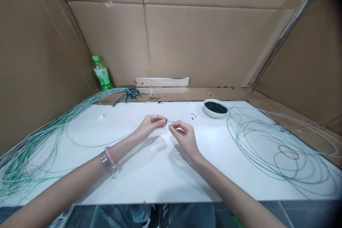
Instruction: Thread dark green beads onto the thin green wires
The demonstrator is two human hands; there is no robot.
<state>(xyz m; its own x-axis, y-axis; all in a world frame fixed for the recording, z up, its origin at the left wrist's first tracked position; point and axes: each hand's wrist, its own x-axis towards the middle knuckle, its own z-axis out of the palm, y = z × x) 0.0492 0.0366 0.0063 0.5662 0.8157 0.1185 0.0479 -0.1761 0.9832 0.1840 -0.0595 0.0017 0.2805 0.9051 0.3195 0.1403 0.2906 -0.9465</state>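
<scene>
Above the middle of the white table, my left hand [154, 122] pinches a thin green cord [97, 146] between thumb and fingertips. The cord runs back behind my left forearm toward the bundle at the left. A short length of it shows between my two hands. Close by on the right, my right hand [184, 131] is closed in a pinch at the cord's end; any small piece between those fingertips is too tiny to make out. Beyond my right hand stands a white bowl [215, 114] full of small dark pieces [215, 107], with several loose ones [193, 116] on the table beside it.
A large bundle of green cords [29, 149] sweeps along the left, its dark-tipped ends [132, 93] at the back. Loose coils of green cord [256, 160] and a tan ring [288, 152] lie right. A green-capped bottle [103, 76] stands by the cardboard wall [187, 42].
</scene>
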